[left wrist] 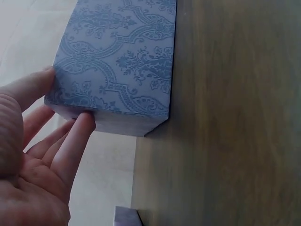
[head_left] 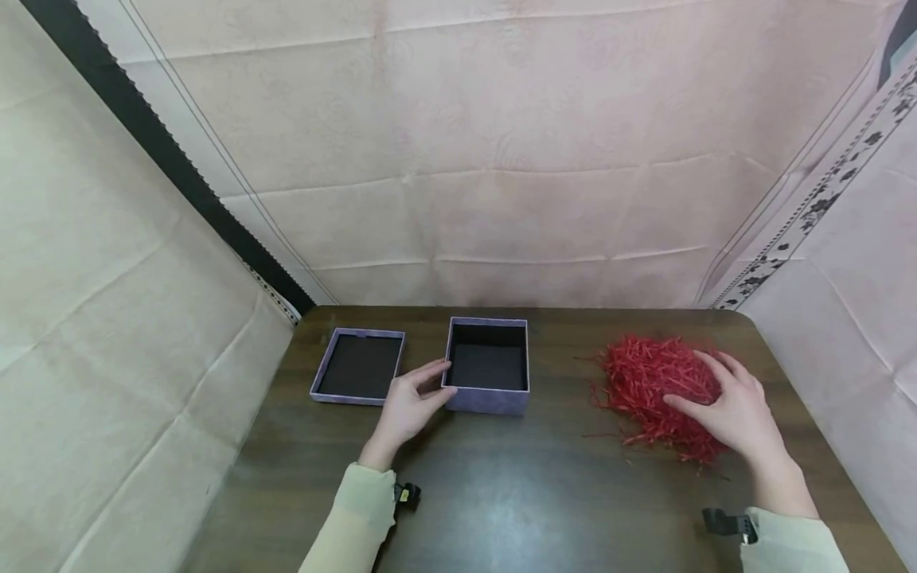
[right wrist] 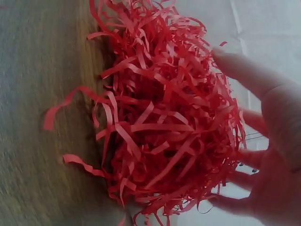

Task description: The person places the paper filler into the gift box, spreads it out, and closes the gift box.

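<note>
A lidless box [head_left: 489, 400] with a black inside stands at the middle of the table's far side. Its outside carries a lavender-blue ornate pattern, plain in the left wrist view on the box [left wrist: 117, 56]. My left hand [head_left: 411, 404] touches its near left corner, the thumb on the front face and fingertips against the left side. On the right lies a heap of red shredded paper [head_left: 655, 390]. My right hand [head_left: 738, 410] rests at the heap's right side, thumb and fingers spread apart; in the right wrist view they touch the shreds [right wrist: 164, 117].
The box's lid [head_left: 358, 366], black inside with a lavender rim, lies inside-up left of the box. Loose red strands lie around the heap on the dark wooden table [head_left: 501, 493]. Pale cloth [head_left: 501, 159] hangs behind the table and along both sides.
</note>
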The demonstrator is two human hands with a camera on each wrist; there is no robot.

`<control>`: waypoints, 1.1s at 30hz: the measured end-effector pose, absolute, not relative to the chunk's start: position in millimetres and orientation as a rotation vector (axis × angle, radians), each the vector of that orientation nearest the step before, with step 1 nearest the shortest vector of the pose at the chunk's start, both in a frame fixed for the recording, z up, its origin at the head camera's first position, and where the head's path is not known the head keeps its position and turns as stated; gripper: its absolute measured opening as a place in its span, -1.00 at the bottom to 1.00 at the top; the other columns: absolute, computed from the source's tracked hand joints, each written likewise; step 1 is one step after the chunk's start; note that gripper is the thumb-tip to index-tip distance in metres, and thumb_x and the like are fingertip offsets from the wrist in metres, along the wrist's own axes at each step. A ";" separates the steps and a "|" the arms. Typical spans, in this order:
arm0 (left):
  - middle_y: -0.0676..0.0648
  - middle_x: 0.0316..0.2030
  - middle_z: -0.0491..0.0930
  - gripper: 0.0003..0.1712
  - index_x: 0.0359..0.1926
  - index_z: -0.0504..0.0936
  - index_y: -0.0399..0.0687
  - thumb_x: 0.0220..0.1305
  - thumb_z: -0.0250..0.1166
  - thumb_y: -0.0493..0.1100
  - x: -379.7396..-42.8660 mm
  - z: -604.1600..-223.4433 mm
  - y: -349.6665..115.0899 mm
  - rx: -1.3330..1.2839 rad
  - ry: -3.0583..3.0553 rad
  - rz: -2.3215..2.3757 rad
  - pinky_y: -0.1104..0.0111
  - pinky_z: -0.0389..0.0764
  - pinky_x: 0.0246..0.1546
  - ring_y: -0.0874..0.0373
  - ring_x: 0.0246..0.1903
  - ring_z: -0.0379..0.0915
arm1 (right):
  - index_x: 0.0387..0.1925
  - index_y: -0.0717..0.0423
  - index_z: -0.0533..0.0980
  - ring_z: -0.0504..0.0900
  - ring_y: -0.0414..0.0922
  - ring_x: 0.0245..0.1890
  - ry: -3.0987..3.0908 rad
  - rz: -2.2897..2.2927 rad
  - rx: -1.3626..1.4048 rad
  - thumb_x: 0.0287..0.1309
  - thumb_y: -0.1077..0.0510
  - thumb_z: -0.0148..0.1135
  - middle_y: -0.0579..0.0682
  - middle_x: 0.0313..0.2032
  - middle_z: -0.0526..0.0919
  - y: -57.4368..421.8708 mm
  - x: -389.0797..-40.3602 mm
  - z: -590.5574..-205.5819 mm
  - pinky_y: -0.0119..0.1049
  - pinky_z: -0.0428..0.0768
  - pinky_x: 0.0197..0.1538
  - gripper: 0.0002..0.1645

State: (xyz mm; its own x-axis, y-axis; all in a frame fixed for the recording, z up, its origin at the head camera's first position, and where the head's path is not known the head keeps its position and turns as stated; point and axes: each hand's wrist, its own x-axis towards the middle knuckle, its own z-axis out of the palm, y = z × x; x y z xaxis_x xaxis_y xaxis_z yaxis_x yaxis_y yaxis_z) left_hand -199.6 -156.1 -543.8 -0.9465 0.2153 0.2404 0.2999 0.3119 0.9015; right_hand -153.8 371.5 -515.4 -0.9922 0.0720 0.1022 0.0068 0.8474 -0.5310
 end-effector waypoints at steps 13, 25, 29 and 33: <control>-0.25 0.26 0.67 -0.41 0.34 0.68 -0.18 0.31 0.58 -0.21 -197.1 -548.6 -144.1 -0.473 -2.500 -1.737 0.07 0.75 0.08 -0.11 0.21 0.66 | 0.63 0.29 0.09 0.24 0.68 0.32 -3.071 0.770 -0.080 0.14 -0.30 0.58 0.67 0.40 0.19 376.1 -160.5 -528.4 0.74 0.32 0.16 0.34; -0.27 0.25 0.67 -0.40 0.33 0.67 -0.21 0.31 0.58 -0.19 -200.8 -544.9 -146.0 -0.519 -2.488 -1.750 0.19 0.77 0.04 -0.14 0.18 0.68 | 0.34 0.36 0.47 0.56 0.53 0.12 -2.919 0.853 -0.100 0.30 0.11 0.49 0.55 0.19 0.57 372.1 -153.5 -516.3 0.57 0.53 0.08 -0.30; -0.28 0.23 0.67 -0.41 0.32 0.68 -0.21 0.29 0.59 -0.23 -201.6 -546.0 -146.0 -0.496 -2.466 -1.770 0.14 0.78 0.02 -0.13 0.16 0.69 | 0.29 0.33 0.52 0.63 0.48 0.03 -2.861 0.866 -0.087 0.32 0.14 0.47 0.51 0.12 0.63 371.5 -152.2 -511.7 0.51 0.59 -0.01 -0.39; -0.30 0.23 0.67 -0.40 0.30 0.68 -0.26 0.26 0.59 -0.30 -201.7 -546.2 -145.6 -0.474 -2.452 -1.801 0.02 0.76 0.04 -0.17 0.16 0.68 | 0.27 0.31 0.54 0.60 0.49 0.07 -2.824 0.861 -0.068 0.31 0.17 0.47 0.51 0.14 0.62 371.3 -151.7 -509.1 0.51 0.56 -0.01 -0.43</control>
